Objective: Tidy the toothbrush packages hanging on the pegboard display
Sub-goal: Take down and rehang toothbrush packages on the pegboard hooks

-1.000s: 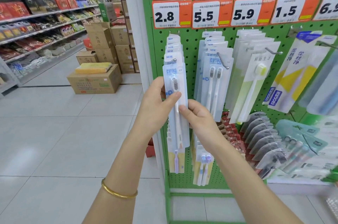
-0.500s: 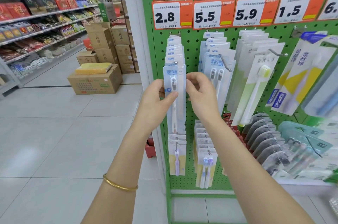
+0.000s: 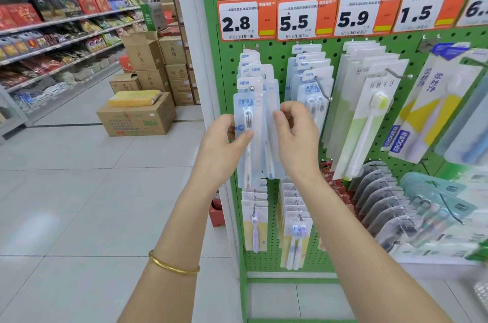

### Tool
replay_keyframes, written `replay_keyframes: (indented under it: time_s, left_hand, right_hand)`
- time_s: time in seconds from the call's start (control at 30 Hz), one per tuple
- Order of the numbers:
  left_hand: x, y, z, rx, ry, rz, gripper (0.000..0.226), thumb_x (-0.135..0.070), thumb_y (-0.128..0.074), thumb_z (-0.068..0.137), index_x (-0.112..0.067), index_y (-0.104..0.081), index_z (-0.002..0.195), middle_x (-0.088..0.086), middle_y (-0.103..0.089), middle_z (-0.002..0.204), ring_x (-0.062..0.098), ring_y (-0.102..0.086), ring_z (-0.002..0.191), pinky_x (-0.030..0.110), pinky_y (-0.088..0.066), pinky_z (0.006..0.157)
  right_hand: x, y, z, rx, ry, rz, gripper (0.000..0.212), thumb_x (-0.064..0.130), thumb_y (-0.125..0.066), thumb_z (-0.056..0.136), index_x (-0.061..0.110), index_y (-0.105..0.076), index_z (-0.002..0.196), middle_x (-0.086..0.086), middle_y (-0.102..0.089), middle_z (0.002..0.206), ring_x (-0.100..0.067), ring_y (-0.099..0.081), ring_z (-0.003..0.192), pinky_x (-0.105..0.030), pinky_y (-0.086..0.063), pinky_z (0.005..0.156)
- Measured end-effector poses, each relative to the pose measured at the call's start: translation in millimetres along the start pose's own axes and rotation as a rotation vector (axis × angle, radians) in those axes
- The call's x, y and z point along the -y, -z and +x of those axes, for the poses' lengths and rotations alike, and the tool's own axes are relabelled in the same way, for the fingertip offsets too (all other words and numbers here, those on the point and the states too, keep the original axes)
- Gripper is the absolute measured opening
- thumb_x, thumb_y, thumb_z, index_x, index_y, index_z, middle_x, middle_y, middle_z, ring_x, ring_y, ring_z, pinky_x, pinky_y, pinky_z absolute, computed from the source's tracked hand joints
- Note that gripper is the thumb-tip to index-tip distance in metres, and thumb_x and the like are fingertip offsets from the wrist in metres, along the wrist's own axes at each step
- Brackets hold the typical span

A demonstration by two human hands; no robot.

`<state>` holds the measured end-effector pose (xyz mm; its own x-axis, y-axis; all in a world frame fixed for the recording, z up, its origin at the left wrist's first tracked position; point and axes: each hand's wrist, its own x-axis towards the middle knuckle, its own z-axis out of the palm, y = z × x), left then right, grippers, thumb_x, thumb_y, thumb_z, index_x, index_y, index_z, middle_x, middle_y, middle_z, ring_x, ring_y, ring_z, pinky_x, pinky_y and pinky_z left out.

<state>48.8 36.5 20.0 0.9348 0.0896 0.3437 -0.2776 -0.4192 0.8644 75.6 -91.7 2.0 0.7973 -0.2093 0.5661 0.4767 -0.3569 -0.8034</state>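
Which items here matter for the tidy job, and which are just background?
Job: left hand, pinching front toothbrush package; right hand, pinching package behind it; peg hook; pegboard.
Background: price tags; cardboard box; stocked shelves; gold bangle.

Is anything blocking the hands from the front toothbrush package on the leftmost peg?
Nothing visible. The left hand grips the front toothbrush package, thumb on its face; the right hand pinches the second package just behind it.
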Motion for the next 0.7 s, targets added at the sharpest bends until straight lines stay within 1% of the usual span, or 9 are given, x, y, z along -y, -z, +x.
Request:
replay_keyframes:
  time_s: [0.17,0.3,0.37,0.4,0.47,0.53,0.6,0.63,0.7]
  left_hand:
    - [0,-3,-1,-0.007,0.0,0.007,0.009,-0.016,-0.058,0.092,-0.013,-0.06,0.101,0.006,-0.061,0.098,0.012,-0.054,0.083,0.029,-0.048,0.079]
    - [1,-4,-4,-0.031,0.004,0.008,0.003,-0.017,-0.058,0.092,-0.02,-0.057,0.092,0.005,-0.059,0.098,0.008,-0.051,0.08,0.018,-0.043,0.069]
    - [4,-4,-4,-0.047,0.012,0.031,0.003,-0.02,-0.057,0.092,-0.022,-0.056,0.092,0.005,-0.058,0.101,0.009,-0.051,0.084,0.018,-0.043,0.072]
    - [5,-5,-5,-0.053,0.022,0.034,0.005,-0.021,-0.057,0.092,-0.02,-0.057,0.097,0.006,-0.058,0.105,0.01,-0.053,0.089,0.022,-0.046,0.078]
    - [8,-7,-12,-0.08,0.042,0.072,0.024,-0.02,-0.057,0.092,-0.014,-0.054,0.116,0.0,-0.052,0.112,0.011,-0.051,0.103,0.029,-0.045,0.093]
    - [13,-11,-26,-0.212,0.06,0.114,0.034,-0.017,-0.058,0.091,-0.012,-0.048,0.123,-0.006,-0.041,0.111,0.013,-0.048,0.109,0.03,-0.041,0.097]
    - [19,-19,-46,-0.358,0.067,0.067,0.024,-0.015,-0.058,0.09,-0.018,-0.046,0.111,-0.01,-0.039,0.102,0.011,-0.048,0.102,0.027,-0.042,0.091]
    - [20,-26,-57,-0.369,0.073,0.013,0.02,-0.015,-0.057,0.09,-0.021,-0.045,0.104,-0.011,-0.041,0.099,0.005,-0.048,0.096,0.021,-0.041,0.087]
    - [23,-46,-75,-0.264,0.098,-0.093,0.015,-0.017,-0.055,0.092,-0.026,-0.046,0.098,-0.009,-0.048,0.098,-0.007,-0.049,0.083,0.008,-0.039,0.076]
  right_hand:
    - [-4,5,-13,-0.06,0.067,-0.145,0.008,0.013,-0.048,0.098,0.01,-0.055,0.095,0.006,-0.049,0.082,-0.01,-0.044,0.073,-0.018,-0.03,0.062]
    - [-11,14,-24,-0.08,0.074,-0.205,0.01,0.013,-0.048,0.097,0.008,-0.057,0.096,0.006,-0.05,0.084,-0.008,-0.043,0.075,-0.019,-0.027,0.064]
    - [-16,21,-31,-0.074,0.059,-0.206,0.009,0.014,-0.048,0.097,0.01,-0.056,0.096,0.006,-0.05,0.083,-0.005,-0.041,0.074,-0.018,-0.027,0.064]
    - [-19,25,-35,-0.067,0.048,-0.206,0.008,0.014,-0.048,0.098,0.011,-0.056,0.096,0.007,-0.049,0.082,-0.006,-0.042,0.074,-0.018,-0.027,0.064]
    - [-23,34,-42,-0.045,0.014,-0.206,0.006,0.016,-0.048,0.098,0.015,-0.053,0.094,0.01,-0.047,0.079,-0.009,-0.043,0.073,-0.019,-0.027,0.064]
    - [-26,44,-51,-0.01,-0.03,-0.198,0.006,0.017,-0.048,0.098,0.018,-0.05,0.092,0.013,-0.047,0.078,-0.007,-0.044,0.071,-0.02,-0.03,0.062]
    - [-29,56,-60,0.022,-0.089,-0.173,0.007,0.016,-0.049,0.097,0.019,-0.051,0.092,0.012,-0.05,0.078,-0.001,-0.046,0.07,-0.014,-0.034,0.062]
    - [-31,61,-66,0.036,-0.121,-0.157,0.006,0.015,-0.05,0.097,0.018,-0.053,0.092,0.011,-0.052,0.078,0.002,-0.047,0.069,-0.012,-0.036,0.062]
    - [-37,70,-77,0.059,-0.177,-0.124,0.005,0.013,-0.052,0.095,0.015,-0.056,0.092,0.011,-0.052,0.076,0.006,-0.047,0.067,-0.01,-0.038,0.064]
